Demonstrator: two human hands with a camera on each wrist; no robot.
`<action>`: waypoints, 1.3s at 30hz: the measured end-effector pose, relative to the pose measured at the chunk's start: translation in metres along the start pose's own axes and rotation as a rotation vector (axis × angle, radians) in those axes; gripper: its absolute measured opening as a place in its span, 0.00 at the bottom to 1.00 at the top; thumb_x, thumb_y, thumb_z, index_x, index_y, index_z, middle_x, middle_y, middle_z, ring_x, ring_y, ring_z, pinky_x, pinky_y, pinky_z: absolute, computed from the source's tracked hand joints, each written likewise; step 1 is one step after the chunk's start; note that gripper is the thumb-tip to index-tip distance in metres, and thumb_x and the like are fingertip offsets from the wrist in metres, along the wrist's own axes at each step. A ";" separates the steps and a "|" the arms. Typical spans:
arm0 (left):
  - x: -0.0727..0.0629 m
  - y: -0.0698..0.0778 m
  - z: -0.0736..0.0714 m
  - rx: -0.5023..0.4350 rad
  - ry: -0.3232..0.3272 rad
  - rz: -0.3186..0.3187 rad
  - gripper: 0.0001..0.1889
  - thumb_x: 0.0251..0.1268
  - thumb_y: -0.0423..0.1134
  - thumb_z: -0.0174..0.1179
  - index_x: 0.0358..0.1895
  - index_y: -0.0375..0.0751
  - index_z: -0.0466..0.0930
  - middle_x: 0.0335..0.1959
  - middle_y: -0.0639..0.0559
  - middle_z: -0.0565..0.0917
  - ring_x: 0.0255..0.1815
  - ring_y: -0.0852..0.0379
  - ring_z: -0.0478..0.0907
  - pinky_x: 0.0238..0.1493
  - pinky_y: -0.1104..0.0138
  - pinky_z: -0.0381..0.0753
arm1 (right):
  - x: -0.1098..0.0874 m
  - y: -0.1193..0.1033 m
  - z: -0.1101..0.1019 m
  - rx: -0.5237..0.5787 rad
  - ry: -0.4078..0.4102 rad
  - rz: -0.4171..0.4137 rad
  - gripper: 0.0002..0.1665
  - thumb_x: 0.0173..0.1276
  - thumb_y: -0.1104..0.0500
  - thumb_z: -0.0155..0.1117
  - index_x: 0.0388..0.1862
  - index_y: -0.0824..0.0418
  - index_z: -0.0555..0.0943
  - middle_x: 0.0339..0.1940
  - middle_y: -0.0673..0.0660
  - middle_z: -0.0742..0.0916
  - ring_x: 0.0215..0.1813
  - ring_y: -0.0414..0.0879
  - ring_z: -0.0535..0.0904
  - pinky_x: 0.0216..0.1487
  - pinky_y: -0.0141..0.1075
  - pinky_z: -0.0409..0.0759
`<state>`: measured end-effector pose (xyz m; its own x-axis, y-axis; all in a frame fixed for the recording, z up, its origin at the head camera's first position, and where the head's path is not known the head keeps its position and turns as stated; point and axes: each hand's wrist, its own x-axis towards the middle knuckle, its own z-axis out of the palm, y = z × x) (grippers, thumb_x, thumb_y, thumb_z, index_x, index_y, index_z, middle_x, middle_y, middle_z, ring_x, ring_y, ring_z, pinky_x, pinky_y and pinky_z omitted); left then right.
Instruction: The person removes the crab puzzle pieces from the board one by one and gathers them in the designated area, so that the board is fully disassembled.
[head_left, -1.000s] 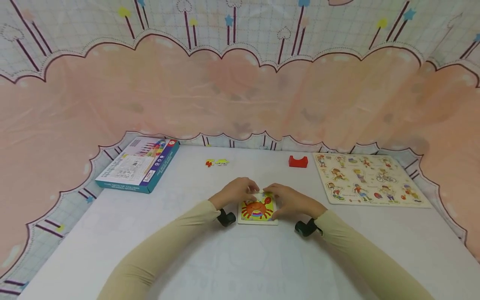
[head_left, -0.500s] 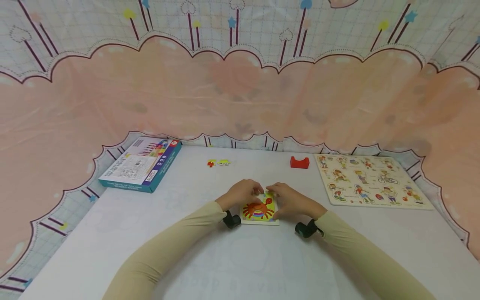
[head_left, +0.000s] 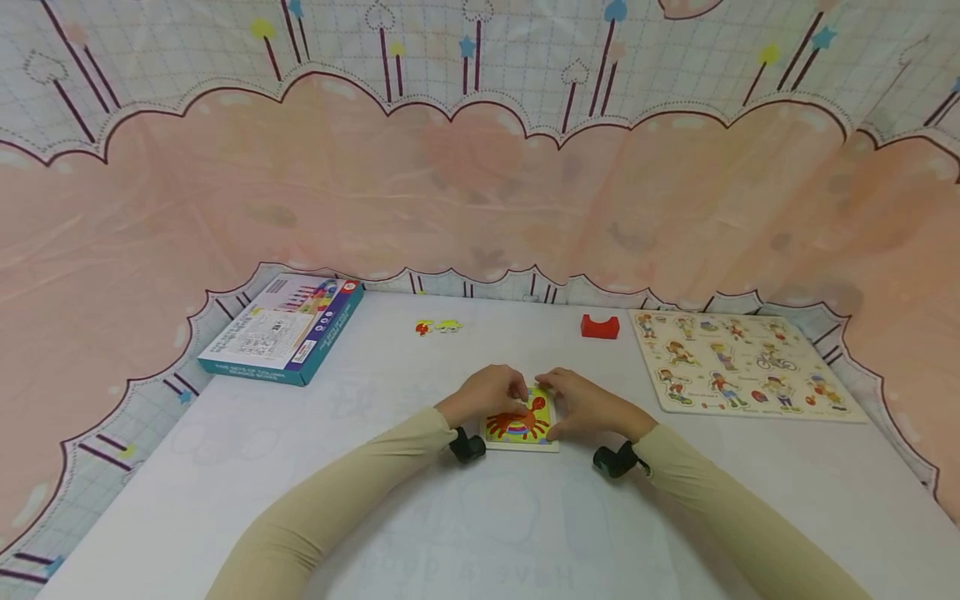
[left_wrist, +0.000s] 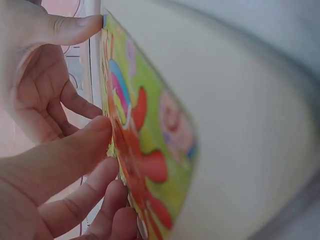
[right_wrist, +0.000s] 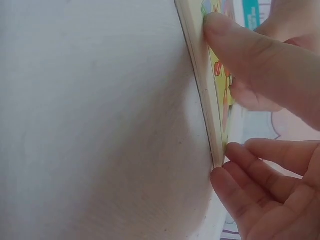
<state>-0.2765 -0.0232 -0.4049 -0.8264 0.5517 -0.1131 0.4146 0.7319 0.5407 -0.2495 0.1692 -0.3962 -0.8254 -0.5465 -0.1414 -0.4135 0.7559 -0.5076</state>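
A small square crab puzzle (head_left: 517, 425) with a pale wooden frame lies flat on the white table, between both hands. My left hand (head_left: 486, 392) is over its upper left part. Its thumb and curled fingers pinch at a puzzle piece there, mostly hidden by the hand; the left wrist view has these fingertips against the crab picture (left_wrist: 145, 165). On the right side, my right hand (head_left: 592, 406) grips the frame. In the right wrist view its thumb (right_wrist: 250, 55) lies along the near part of the frame edge (right_wrist: 206, 100), and its fingers (right_wrist: 240, 195) touch the far corner.
Two loose puzzle pieces (head_left: 438, 327) lie behind the hands. A red notched block (head_left: 600, 327) stands farther right. At the back left lies a teal-edged box (head_left: 281, 329); at the right, a large wooden picture board (head_left: 746, 362). A patterned cloth (head_left: 480, 192) hangs behind.
My left hand has shifted slightly right and toward me over the puzzle, its fingers drawn closer together. My right hand keeps its place at the puzzle's right side.
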 end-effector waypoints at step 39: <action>0.002 0.007 -0.001 0.021 0.077 0.016 0.14 0.54 0.41 0.68 0.43 0.42 0.79 0.38 0.49 0.83 0.39 0.56 0.77 0.42 0.67 0.76 | 0.001 0.004 -0.001 -0.010 0.012 0.014 0.42 0.47 0.50 0.77 0.61 0.62 0.72 0.56 0.57 0.76 0.58 0.51 0.71 0.61 0.46 0.74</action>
<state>-0.2750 -0.0172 -0.4007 -0.8461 0.5315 -0.0402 0.4351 0.7323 0.5239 -0.2521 0.1724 -0.3972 -0.8358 -0.5313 -0.1388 -0.4051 0.7672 -0.4973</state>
